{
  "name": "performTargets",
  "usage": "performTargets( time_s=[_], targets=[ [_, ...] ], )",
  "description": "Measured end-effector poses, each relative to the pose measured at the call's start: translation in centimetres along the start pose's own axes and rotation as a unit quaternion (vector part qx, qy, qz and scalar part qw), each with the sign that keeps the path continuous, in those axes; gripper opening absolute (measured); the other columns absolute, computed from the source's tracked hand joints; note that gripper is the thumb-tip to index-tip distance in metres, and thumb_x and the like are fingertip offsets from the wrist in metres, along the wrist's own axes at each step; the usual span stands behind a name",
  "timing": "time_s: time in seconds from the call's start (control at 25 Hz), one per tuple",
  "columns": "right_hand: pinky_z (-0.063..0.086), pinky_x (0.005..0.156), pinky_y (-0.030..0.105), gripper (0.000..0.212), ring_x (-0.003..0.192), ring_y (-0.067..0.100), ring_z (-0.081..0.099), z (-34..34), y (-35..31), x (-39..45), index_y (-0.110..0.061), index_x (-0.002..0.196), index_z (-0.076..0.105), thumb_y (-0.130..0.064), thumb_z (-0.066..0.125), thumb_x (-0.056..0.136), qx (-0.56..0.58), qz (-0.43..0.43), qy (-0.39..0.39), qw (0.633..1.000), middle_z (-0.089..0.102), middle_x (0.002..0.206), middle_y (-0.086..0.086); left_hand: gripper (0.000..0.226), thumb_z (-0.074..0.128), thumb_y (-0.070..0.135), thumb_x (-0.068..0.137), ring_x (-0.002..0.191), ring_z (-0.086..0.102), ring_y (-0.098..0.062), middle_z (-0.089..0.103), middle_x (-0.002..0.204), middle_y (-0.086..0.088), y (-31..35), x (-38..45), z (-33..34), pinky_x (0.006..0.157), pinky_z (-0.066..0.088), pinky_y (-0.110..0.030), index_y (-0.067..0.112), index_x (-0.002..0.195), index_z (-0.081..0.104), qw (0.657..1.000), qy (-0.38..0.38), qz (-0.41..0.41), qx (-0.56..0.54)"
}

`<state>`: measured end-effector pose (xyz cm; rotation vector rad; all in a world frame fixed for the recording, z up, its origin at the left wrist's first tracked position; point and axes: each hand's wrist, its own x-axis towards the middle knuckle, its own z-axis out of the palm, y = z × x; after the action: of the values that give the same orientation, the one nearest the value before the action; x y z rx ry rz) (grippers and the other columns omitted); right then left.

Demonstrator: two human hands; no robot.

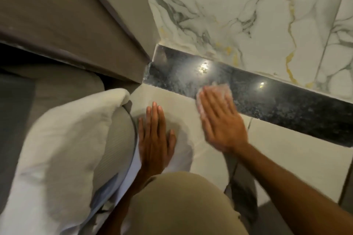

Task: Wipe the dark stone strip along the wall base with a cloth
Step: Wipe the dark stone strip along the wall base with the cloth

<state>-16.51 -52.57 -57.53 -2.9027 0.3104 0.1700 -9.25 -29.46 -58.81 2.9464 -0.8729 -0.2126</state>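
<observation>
The dark speckled stone strip (pixel 267 99) runs along the base of the white marble wall, from the centre down to the right edge. My right hand (pixel 221 118) lies flat and blurred on the strip's lower edge, pressing a small pale cloth (pixel 222 89) that shows past the fingertips. My left hand (pixel 155 135) rests flat on the light floor tile (pixel 286 150) beside the strip, fingers together and extended, holding nothing.
A white pillow or folded bedding (pixel 63 135) and a grey striped mattress edge (pixel 114 139) lie at the left. A brown wooden panel (pixel 76 25) meets the strip's left end. My knee in beige trousers (pixel 175 206) fills the bottom centre.
</observation>
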Motion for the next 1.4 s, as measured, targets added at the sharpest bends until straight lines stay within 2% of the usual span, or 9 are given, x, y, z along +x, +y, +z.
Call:
performTargets(
  time_s=[0.16,0.28,0.4,0.64,0.76,0.92,1.08,1.28,1.4],
  targets=[
    [0.015,0.143,0.058,0.07,0.177,0.029,0.006,-0.4,-3.4,12.9,-0.01,0.178,0.009,-0.044,0.022,0.119,-0.01,0.172,0.076,0.982,0.007,0.189,0.012,0.074,0.02,0.047,0.114,0.17,0.014,-0.035,0.015,0.183,-0.02,-0.7,0.3,1.2,0.139,0.017,-0.055,0.005,0.174,0.011,1.0,0.011,-0.006,-0.011],
    [0.008,0.144,0.055,0.071,0.176,0.029,-0.001,1.1,-8.7,12.9,-0.011,0.178,0.009,-0.041,0.032,0.118,0.004,-0.026,0.017,1.0,0.004,0.189,0.014,0.073,0.023,0.048,0.114,0.171,0.015,-0.033,0.018,0.182,-0.02,-0.6,0.3,1.4,0.138,0.02,-0.056,0.003,0.172,0.02,0.998,0.036,-0.04,-0.046],
    [0.009,0.145,0.052,0.07,0.177,0.026,0.005,0.8,-4.0,4.1,-0.016,0.179,0.011,-0.04,0.033,0.117,-0.013,-0.168,-0.03,0.985,0.009,0.189,0.009,0.072,0.027,0.043,0.113,0.17,0.017,-0.035,0.018,0.182,-0.021,-0.6,0.2,1.0,0.136,0.025,-0.059,0.001,0.171,0.023,0.998,0.024,-0.035,-0.053],
    [0.007,0.145,0.055,0.072,0.177,0.03,0.002,-0.8,-3.9,14.1,-0.009,0.178,0.003,-0.047,0.016,0.118,0.006,0.107,0.044,0.993,-0.002,0.188,0.014,0.073,0.024,0.042,0.112,0.171,0.011,-0.033,0.015,0.183,-0.02,-0.8,0.3,1.7,0.141,0.004,-0.047,0.002,0.173,0.017,0.999,0.021,-0.025,-0.037],
    [0.012,0.144,0.056,0.072,0.177,0.028,0.001,0.8,-6.6,10.2,-0.013,0.179,0.005,-0.048,0.022,0.118,-0.006,-0.097,-0.034,0.995,0.0,0.189,0.013,0.071,0.023,0.041,0.113,0.17,0.015,-0.034,0.017,0.182,-0.021,-0.8,0.2,1.5,0.14,0.011,-0.051,0.001,0.172,0.021,0.999,0.021,-0.03,-0.038],
    [0.001,0.144,0.05,0.069,0.177,0.023,-0.002,-0.4,1.7,8.9,-0.022,0.179,-0.001,-0.048,0.02,0.118,-0.038,-0.301,-0.093,0.948,-0.002,0.188,0.005,0.071,0.022,0.041,0.113,0.169,0.02,-0.037,0.022,0.18,-0.022,-0.4,0.3,0.9,0.138,0.021,-0.057,0.001,0.171,0.019,0.998,0.013,-0.023,-0.051],
    [0.011,0.145,0.054,0.072,0.177,0.027,0.004,-0.8,-2.3,16.2,-0.015,0.178,0.0,-0.051,0.017,0.118,-0.013,-0.017,0.021,1.0,0.003,0.189,0.013,0.07,0.025,0.041,0.114,0.17,0.016,-0.033,0.019,0.182,-0.019,-0.7,0.3,1.6,0.141,0.009,-0.05,0.003,0.172,0.018,0.998,0.028,-0.013,-0.052],
    [0.019,0.144,0.05,0.068,0.176,0.025,0.011,-0.3,-5.0,6.0,-0.014,0.178,0.017,-0.037,0.038,0.118,0.013,-0.152,-0.047,0.987,0.012,0.188,0.01,0.067,0.025,0.037,0.115,0.168,0.024,-0.038,0.025,0.179,-0.024,-0.7,0.0,1.0,0.136,0.026,-0.059,-0.002,0.169,0.026,0.998,0.03,-0.013,-0.052],
    [0.041,0.134,0.049,0.073,0.165,0.028,0.041,-0.6,-4.0,1.5,-0.01,0.167,0.047,-0.012,0.072,0.099,0.072,-0.093,0.001,0.993,0.045,0.176,0.012,0.069,0.023,0.042,0.115,0.166,0.029,-0.04,0.027,0.178,-0.025,-0.8,0.4,0.5,0.132,0.033,-0.062,-0.001,0.169,0.027,0.999,-0.007,-0.023,-0.022]
  ],
)
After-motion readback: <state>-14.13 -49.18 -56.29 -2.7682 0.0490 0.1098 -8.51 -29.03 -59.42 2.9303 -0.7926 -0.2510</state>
